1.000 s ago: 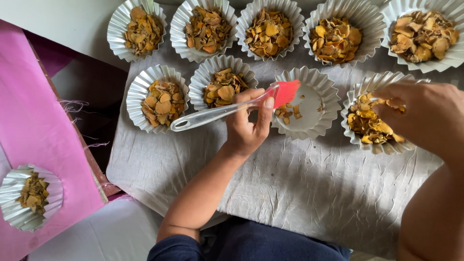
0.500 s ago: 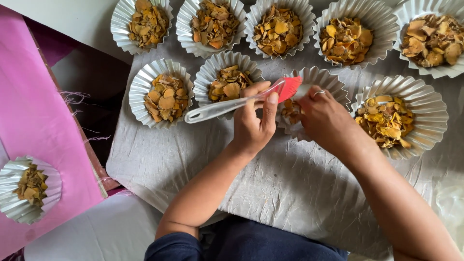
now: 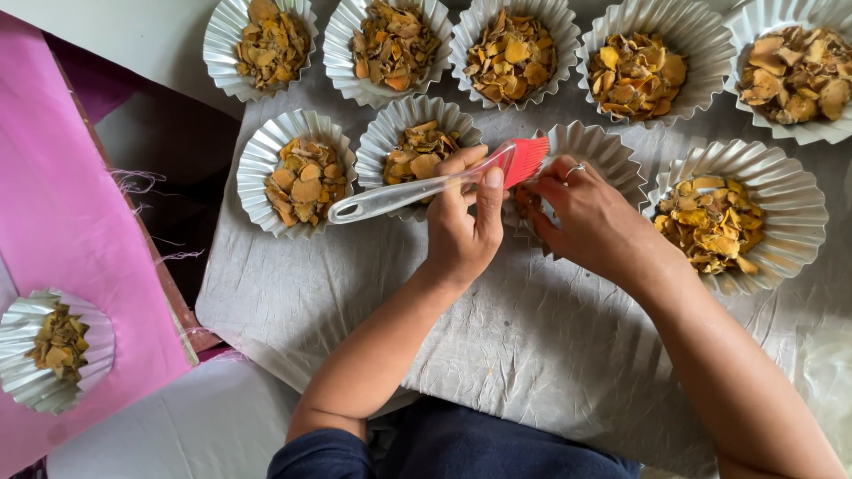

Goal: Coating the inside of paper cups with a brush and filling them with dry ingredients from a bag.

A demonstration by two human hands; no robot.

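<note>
**Fingers pinched on a red brush over the foil cups**

Fingers (image 3: 491, 191) of the left hand (image 3: 463, 226) are curled tight around the pastry brush (image 3: 426, 186), thumb and forefinger clamped on its clear handle. The red bristle end points right and a bit far, sitting just over the rim of the middle foil cup (image 3: 603, 151). The handle's loop end sticks out left, over the cup of yellow chips (image 3: 417, 151) next to it.

The right hand (image 3: 590, 222) is loosely curled with its fingertips right up against the bristles. Can't really tell if it's gripping anything, looks more like touching. There's a ring on one finger.

Everything sits on a wrinkly grey cloth (image 3: 532, 355). A far row of five filled cups runs along the top, with another filled cup (image 3: 737, 217) just right of the right hand. Way off left, one lone cup (image 3: 53, 350) rests on a pink board (image 3: 80, 231).
</note>
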